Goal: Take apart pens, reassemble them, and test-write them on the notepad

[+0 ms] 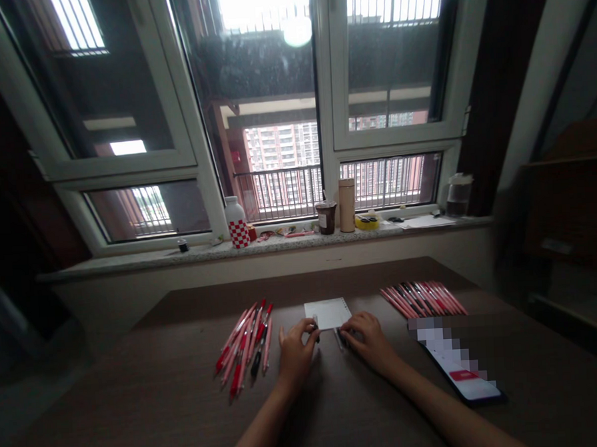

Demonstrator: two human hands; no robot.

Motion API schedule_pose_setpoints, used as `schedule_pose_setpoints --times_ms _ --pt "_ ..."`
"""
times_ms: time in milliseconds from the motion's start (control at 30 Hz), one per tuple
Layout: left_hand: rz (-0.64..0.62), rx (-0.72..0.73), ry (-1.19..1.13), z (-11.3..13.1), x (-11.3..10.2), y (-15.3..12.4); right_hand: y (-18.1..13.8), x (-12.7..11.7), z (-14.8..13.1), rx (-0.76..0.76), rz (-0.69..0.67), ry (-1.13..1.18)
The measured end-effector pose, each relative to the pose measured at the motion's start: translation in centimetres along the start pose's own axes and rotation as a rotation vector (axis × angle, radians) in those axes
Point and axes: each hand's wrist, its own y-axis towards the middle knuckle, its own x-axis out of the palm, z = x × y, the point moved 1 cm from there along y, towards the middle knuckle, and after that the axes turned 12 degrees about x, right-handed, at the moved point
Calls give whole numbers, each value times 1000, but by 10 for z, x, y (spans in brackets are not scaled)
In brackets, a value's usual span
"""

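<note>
both hands meet on the tabletop point(152, 391), just below a white notepad point(327, 313). the right hand point(367, 340) curls narrow around a thin pen point(339, 339), whose long axis runs away from the person. just left of it, the left hand point(295, 354) pinches a small dark piece point(317, 330). a fanned pile of red pens point(245, 350) lies loose to the left and a row of pens point(422, 299) to the right. neither is in a container.
</note>
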Motion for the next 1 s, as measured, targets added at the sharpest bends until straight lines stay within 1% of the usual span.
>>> schedule_pose_setpoints --times_ms 133,267,433,633,1000 --pt "-19 4 52 1 -1 0 -1 0 -3 -18 -7 -32" --pt "-69 11 106 3 -2 0 -2 1 -3 -14 -5 -78" --pt "-111 -16 176 3 -1 -1 -3 1 -4 -17 -15 -119" --pt "-112 -15 237 2 1 -3 -7 1 -9 -31 8 -187" --pt "-122 -28 251 2 0 -2 -9 5 -12 -20 26 -252"
